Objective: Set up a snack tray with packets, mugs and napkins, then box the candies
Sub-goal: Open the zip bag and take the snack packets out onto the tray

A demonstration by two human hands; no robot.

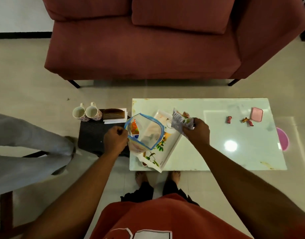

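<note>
Okay, left hand (116, 140) is fisted on the near-left rim of a clear zip bag (148, 135) with a blue seal, fingers clamped on the plastic, and holds it with the mouth open above the left end of the tray (168, 152). An orange packet (135, 128) sits inside the bag at its left side. Right hand (197, 131) grips a silvery packet (181, 120), fingers curled round its lower end, just right of the bag mouth and above the tray's far end. The tray is white with a leaf print and lies diagonally on the left part of the white table (234, 157), its near corner at the table edge. A red candy (229, 119) and a second candy (248, 120) lie apart on the far right of the table, the second just beside the pink box (257, 114). Two mugs (78, 112) stand side by side, touching, on a dark stool (93, 137) left of the table; napkins (116, 120) are stacked beside them under a brown holder (113, 113). Maroon sofa (139, 49) behind
</note>
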